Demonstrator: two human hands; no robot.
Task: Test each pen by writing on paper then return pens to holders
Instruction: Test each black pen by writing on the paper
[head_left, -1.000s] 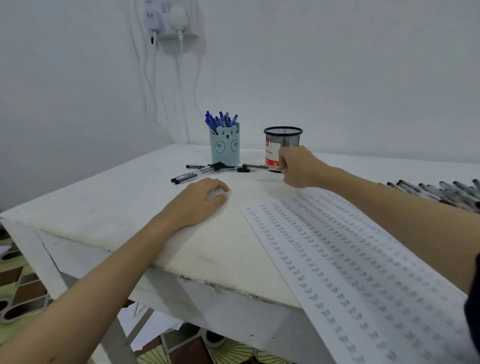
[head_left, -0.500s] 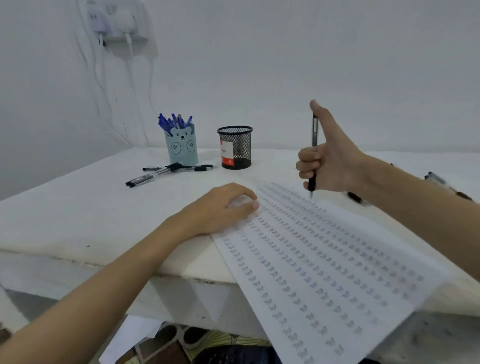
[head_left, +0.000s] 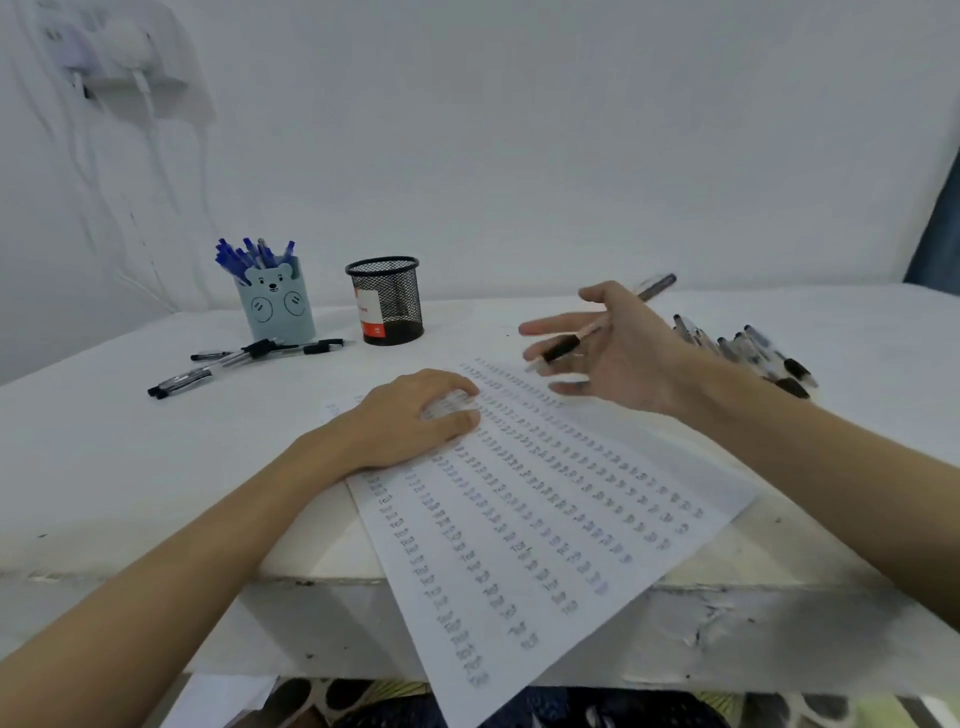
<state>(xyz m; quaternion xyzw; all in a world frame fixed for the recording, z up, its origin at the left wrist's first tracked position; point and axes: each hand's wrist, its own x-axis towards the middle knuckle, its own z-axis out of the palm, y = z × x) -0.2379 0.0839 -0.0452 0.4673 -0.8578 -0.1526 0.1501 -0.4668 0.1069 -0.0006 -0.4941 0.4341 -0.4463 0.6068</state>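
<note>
A bear-faced blue plastic holder (head_left: 275, 304) bristling with blue pens stands left of an empty black mesh cup (head_left: 387, 300). The left hand (head_left: 415, 415), loosely curled, pins the printed paper (head_left: 545, 519). The right hand (head_left: 608, 348), gripping upright half a second ago, now splays its fingers, the black-gripped pen (head_left: 597, 330) slanting loosely between them — apparently readying to write.

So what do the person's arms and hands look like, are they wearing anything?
Both forearms are bare right up to the picture's edge: no sleeves show. The left hand and right hand wear no gloves, and no watch, bracelet or ring can be seen on them.
</note>
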